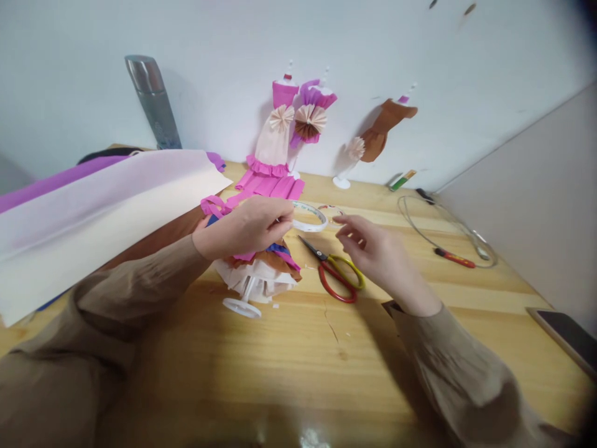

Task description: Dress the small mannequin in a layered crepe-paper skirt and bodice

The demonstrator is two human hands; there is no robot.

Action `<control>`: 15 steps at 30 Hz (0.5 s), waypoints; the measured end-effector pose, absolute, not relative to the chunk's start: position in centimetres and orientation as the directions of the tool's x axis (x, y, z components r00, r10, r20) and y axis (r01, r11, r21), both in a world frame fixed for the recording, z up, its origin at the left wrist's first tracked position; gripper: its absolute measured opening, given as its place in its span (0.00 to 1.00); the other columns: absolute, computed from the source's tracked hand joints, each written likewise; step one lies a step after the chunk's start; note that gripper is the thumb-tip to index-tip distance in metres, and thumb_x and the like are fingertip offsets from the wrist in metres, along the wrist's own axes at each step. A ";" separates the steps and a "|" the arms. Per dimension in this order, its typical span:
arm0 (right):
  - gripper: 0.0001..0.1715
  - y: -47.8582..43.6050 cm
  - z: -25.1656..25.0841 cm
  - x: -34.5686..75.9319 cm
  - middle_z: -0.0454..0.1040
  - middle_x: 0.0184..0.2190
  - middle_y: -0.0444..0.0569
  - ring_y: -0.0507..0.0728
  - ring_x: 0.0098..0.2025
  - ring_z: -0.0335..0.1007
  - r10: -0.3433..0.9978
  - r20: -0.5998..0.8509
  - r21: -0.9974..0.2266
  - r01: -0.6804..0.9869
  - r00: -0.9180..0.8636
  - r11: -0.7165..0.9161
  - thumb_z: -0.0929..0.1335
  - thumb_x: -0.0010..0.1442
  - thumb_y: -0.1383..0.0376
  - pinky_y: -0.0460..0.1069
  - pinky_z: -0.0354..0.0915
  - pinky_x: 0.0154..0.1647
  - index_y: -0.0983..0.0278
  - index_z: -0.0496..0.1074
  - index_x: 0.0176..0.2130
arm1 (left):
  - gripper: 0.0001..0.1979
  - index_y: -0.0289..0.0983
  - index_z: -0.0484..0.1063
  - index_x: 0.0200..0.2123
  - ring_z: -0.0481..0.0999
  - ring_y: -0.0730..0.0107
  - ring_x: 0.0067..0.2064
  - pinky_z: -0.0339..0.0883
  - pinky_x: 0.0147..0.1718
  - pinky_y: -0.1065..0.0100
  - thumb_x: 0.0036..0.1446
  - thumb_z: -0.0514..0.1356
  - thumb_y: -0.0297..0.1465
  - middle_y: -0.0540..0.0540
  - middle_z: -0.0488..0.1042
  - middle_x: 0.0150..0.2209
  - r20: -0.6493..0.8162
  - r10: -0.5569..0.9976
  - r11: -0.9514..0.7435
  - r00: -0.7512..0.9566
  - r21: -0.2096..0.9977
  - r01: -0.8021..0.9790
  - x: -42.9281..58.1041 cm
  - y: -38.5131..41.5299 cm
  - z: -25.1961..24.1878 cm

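My left hand is closed on the near-left edge of a white-rimmed roll of tape, holding it above the table. My right hand hovers just right of the roll, its fingers half curled and apart, with nothing visible in them. Below my left hand a small doll-size dress form in layered white, brown, blue and pink crepe paper lies tipped, its round white base towards me. Scissors with red and yellow handles rest on the wood between my hands, blades pointing away to the left.
Sheets of cream and purple paper lie at the left beside a grey flask. Dressed mini forms and a brown-dressed one stand along the wall. A cable, a red-handled tool and a phone lie right.
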State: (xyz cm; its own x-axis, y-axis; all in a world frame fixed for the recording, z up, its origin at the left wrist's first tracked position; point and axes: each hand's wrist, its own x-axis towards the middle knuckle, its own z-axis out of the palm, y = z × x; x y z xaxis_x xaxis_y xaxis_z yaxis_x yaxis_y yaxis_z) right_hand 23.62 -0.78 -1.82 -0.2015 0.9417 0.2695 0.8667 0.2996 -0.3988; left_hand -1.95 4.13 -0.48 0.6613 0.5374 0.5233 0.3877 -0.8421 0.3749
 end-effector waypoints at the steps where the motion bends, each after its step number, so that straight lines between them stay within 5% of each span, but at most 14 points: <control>1: 0.22 -0.5 -1.7 23.6 0.77 0.38 0.52 0.56 0.33 0.72 0.910 0.336 -0.451 0.807 -0.243 0.382 0.61 0.62 0.66 0.52 0.67 0.35 0.62 0.70 0.54 | 0.10 0.37 0.61 0.25 0.64 0.73 0.27 0.56 0.30 0.69 0.59 0.53 0.25 0.51 0.68 0.24 0.505 0.539 -0.839 0.674 0.394 0.375 -1.9 4.0 -0.4; 5: 0.20 1.1 -1.7 23.7 0.73 0.39 0.52 0.57 0.40 0.70 0.829 0.394 -0.532 0.638 -0.396 0.557 0.61 0.62 0.68 0.52 0.67 0.38 0.59 0.73 0.51 | 0.11 0.37 0.61 0.24 0.70 0.73 0.29 0.59 0.30 0.70 0.60 0.53 0.26 0.48 0.74 0.27 0.468 0.542 -0.825 0.698 0.457 0.334 -1.8 3.7 0.0; 10: 0.12 2.3 -2.1 24.6 0.70 0.34 0.50 0.56 0.36 0.67 0.790 0.329 -0.657 0.475 -0.518 0.585 0.63 0.64 0.64 0.54 0.65 0.38 0.61 0.77 0.39 | 0.09 0.37 0.66 0.25 0.73 0.73 0.31 0.63 0.31 0.72 0.58 0.56 0.27 0.48 0.78 0.31 0.417 0.551 -0.797 0.723 0.520 0.308 -2.0 3.7 0.4; 15: 0.12 2.0 -1.6 25.9 0.75 0.32 0.49 0.57 0.34 0.68 0.779 0.196 -0.635 0.528 -0.596 0.564 0.67 0.63 0.57 0.53 0.64 0.39 0.61 0.77 0.35 | 0.08 0.36 0.66 0.26 0.76 0.76 0.29 0.67 0.27 0.74 0.58 0.56 0.28 0.46 0.80 0.36 0.313 0.644 -0.603 0.698 0.769 0.212 -2.1 3.9 0.8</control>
State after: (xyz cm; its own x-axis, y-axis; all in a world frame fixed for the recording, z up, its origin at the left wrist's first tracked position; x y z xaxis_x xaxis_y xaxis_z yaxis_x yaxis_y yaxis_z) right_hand 25.91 1.99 -1.60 -0.5959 0.7788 0.1959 0.5277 0.5637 -0.6354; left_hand -2.12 3.86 0.77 0.6984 0.6438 0.3128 0.2117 -0.6032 0.7690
